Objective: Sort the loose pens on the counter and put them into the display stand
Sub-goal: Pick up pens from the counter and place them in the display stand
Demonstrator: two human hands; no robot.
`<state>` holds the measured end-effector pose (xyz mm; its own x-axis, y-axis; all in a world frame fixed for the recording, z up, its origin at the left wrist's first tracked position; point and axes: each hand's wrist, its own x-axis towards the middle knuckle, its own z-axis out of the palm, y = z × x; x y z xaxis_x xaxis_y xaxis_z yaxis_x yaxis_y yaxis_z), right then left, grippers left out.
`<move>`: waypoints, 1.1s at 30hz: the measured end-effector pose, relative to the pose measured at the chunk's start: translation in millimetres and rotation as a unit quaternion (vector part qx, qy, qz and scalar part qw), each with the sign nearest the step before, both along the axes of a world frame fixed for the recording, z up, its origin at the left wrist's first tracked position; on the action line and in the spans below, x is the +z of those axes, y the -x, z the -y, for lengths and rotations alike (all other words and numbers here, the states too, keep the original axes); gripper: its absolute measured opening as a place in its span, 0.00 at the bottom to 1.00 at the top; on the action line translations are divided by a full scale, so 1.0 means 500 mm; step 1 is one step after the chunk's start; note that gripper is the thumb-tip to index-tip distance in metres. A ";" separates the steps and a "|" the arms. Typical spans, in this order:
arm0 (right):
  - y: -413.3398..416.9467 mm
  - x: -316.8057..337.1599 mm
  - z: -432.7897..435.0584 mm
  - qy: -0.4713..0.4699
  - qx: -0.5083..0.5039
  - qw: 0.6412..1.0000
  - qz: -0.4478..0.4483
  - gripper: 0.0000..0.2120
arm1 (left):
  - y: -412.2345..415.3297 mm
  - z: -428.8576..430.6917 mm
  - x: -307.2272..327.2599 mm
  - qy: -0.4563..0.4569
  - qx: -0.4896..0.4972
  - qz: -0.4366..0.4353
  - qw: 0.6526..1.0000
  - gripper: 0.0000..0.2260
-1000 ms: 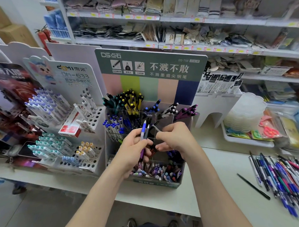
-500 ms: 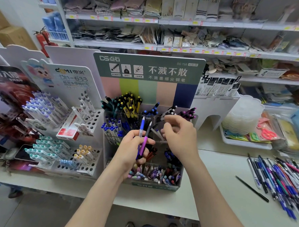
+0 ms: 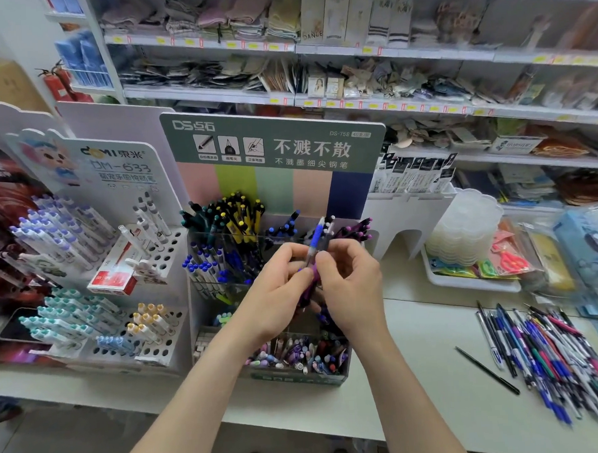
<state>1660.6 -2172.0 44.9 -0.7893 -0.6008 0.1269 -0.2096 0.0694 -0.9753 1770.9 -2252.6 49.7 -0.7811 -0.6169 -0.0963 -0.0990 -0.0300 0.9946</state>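
The green-headed display stand (image 3: pixel 273 148) rises at the centre of the counter, its clear compartments packed with pens sorted by colour. In front of it my left hand (image 3: pixel 276 292) grips a small bunch of pens, with a blue-clipped pen (image 3: pixel 316 237) sticking up and a purple one (image 3: pixel 310 284) lower down. My right hand (image 3: pixel 353 285) is pressed close against the left, its thumb and fingers pinching the same bunch. A heap of loose pens (image 3: pixel 550 352) lies on the counter at the right.
A white stand (image 3: pixel 96 255) with blue, teal and yellow capped pens sits left of the display stand. A white tray (image 3: pixel 471 280) with plastic lids and scissors sits at the back right. One black pen (image 3: pixel 485 370) lies apart from the heap. Stocked shelves fill the background.
My right hand has come back from the stand's upper right compartment and closed on the pens in my left hand. Both hands have lifted slightly.
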 end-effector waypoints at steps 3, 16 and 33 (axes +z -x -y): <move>0.016 0.016 -0.009 0.102 -0.073 0.992 0.022 0.05 | 0.022 -0.004 0.006 0.037 0.020 0.001 0.999 0.09; 0.143 0.024 -0.046 -0.160 -0.066 0.953 -0.250 0.16 | 0.082 0.012 -0.019 -0.032 0.109 0.010 0.993 0.12; 0.165 -0.023 0.015 -0.101 -0.032 0.955 -0.278 0.17 | 0.081 0.007 -0.003 -0.011 0.094 0.022 0.995 0.12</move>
<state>1578.0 -2179.7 33.1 -0.6702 -0.6101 0.4226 -0.6794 0.2750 -0.6803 1730.6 -2256.2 48.2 -0.6472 -0.7487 -0.1433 -0.1326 -0.0745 0.9884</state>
